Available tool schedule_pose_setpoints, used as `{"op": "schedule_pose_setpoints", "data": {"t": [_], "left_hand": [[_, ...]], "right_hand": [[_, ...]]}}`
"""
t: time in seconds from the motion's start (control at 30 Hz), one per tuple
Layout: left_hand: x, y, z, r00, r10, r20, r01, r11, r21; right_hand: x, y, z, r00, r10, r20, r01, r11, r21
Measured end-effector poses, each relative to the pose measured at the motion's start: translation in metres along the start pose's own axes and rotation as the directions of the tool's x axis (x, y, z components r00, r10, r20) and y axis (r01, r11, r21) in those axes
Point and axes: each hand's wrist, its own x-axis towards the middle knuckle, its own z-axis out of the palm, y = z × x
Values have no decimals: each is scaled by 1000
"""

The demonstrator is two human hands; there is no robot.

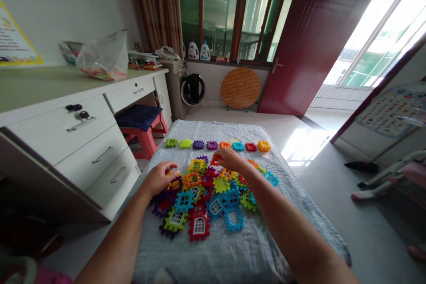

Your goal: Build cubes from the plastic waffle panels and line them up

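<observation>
A heap of colourful plastic building blocks, square with notched edges, lies on a cloth-covered table. Some carry white window grids, like the red window block at the front. My left hand rests at the heap's left side, fingers loosely bent and apart, beside a yellow and purple block. At the heap's far edge, my right hand has its fingers closed on a small orange-red block, mostly covered by the hand. Beyond runs a row of several blocks, from green to yellow-orange.
To the left stands a white desk with drawers, a plastic bag on top. A pink stool with a dark cushion is beside it. Behind are a washing machine, a round wooden board and a red door.
</observation>
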Motion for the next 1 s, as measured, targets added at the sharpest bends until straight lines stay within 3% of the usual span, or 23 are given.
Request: {"op": "schedule_pose_setpoints", "data": {"t": [0.07, 0.13, 0.23, 0.37, 0.57, 0.8, 1.0], "left_hand": [[0, 0, 1, 1000, 5, -3, -5, 1000, 7], [0, 0, 3, 1000, 11, -8, -11, 1000, 19], [1, -2, 5, 999, 32, -10, -31, 999, 34], [3, -5, 7, 998, 56, -7, -56, 997, 55], [3, -6, 8, 998, 56, -15, -56, 997, 45], [4, -7, 7, 998, 68, -7, -67, 996, 60], [4, -11, 9, 997, 73, -5, -73, 996, 59]], "right_hand": [[-10, 22, -12, 982, 76, -172, -50, 988, 149], [-23, 49, -23, 952, 183, -245, -109, 952, 287], [-48, 90, -32, 919, 309, -245, -185, 887, 424], [-69, 118, -21, 900, 396, -184, -311, 877, 367], [-70, 115, 3, 862, 467, -198, -450, 884, 126], [-74, 113, 6, 837, 491, -242, -518, 854, -60], [-77, 107, 6, 883, 435, -177, -464, 867, -180]]}}
